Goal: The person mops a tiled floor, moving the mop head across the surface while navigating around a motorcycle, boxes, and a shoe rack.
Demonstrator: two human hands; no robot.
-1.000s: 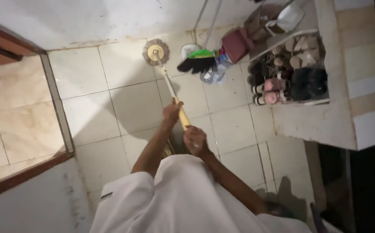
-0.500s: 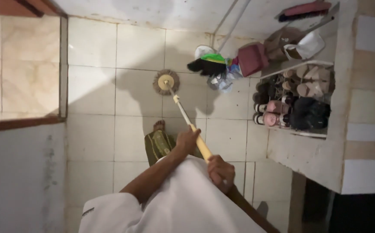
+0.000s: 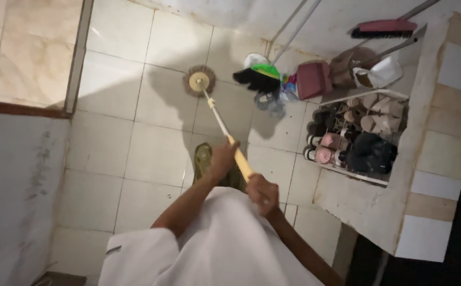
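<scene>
I hold a mop by its yellow handle (image 3: pixel 241 161) with both hands. My left hand (image 3: pixel 223 158) grips the handle higher along the shaft, toward the head. My right hand (image 3: pixel 262 193) grips it lower, close to my white shirt. The white shaft runs up to a round, brownish mop head (image 3: pixel 199 81) pressed on the pale floor tiles (image 3: pixel 108 143) near the far wall. One leg in green patterned cloth (image 3: pixel 204 159) shows below my left hand.
A green-and-black brush (image 3: pixel 257 77), a maroon dustpan (image 3: pixel 313 79) and a bag lie by the wall. A white shoe rack (image 3: pixel 355 130) full of shoes stands at right under a tiled ledge. A red broom (image 3: pixel 384 27) leans above. A doorway threshold (image 3: pixel 74 58) is at left.
The view swung left and tilted. The mop head was pulled back from the wall onto the tiles, then pushed a little farther out. Both hands kept their grip.
</scene>
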